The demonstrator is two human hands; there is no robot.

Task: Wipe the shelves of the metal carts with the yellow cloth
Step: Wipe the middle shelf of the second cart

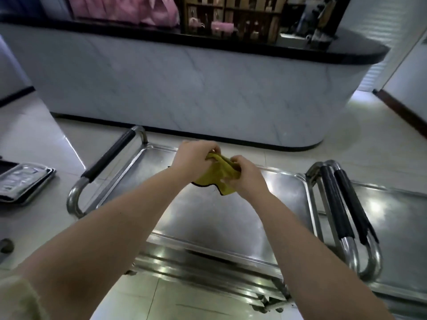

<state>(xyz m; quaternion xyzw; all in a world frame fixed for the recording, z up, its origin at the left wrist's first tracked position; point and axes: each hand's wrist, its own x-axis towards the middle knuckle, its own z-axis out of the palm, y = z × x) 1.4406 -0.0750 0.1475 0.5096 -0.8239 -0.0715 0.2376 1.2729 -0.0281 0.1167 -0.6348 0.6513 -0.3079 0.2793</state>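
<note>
Two bare hands meet over the far half of a metal cart's top shelf (219, 218), sharing a bunched yellow cloth (223, 175) with a dark hem. The left hand (196, 158) has its grip clenched on the cloth's upper left part, fingers curled in. The right hand (248, 177) has its grip pinching the cloth's right side. A loose corner hangs below the hands; whether it touches the steel cannot be told. This metal cart (231, 255) has a tubular handle (108, 158) with a black sleeve at its left end. A second cart (399, 218) stands just to the right, and two black-sleeved handles (344, 204) lie side by side where the carts meet. Beyond them, on the pale tiled floor (346, 146), stands a marble-fronted desk (184, 88) with a black top that carries a wooden rack (233, 17). Stacked metal trays (25, 181) lie at far left.
</note>
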